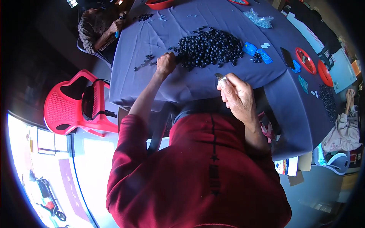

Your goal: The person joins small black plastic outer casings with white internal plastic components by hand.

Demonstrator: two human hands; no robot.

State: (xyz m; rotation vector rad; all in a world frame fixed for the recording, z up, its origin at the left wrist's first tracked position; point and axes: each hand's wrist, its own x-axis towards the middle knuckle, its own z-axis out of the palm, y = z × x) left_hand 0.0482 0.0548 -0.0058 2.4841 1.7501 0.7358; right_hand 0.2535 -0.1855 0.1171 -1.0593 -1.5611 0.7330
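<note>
A large heap of small, round black pieces [211, 47] lies on the cloth in front of me. My left hand [166, 64] is at the heap's left edge, its fingers curled closed against the black pieces. What they hold, if anything, is hidden. Above the table's near edge, my right hand [239, 95] grips what looks like a small knife [219, 76], with a short dark blade and something white by the fingers. A few stray black pieces [146, 60] lie left of my left hand.
Blue plastic items [256, 52] and a bag of clear bits [259, 19] lie on the grey-blue tablecloth [152, 34]. Red trays [306, 60] stand at the right. A pink chair [72, 102] is on my left. Other people sit at the far left [99, 28] and right [344, 129].
</note>
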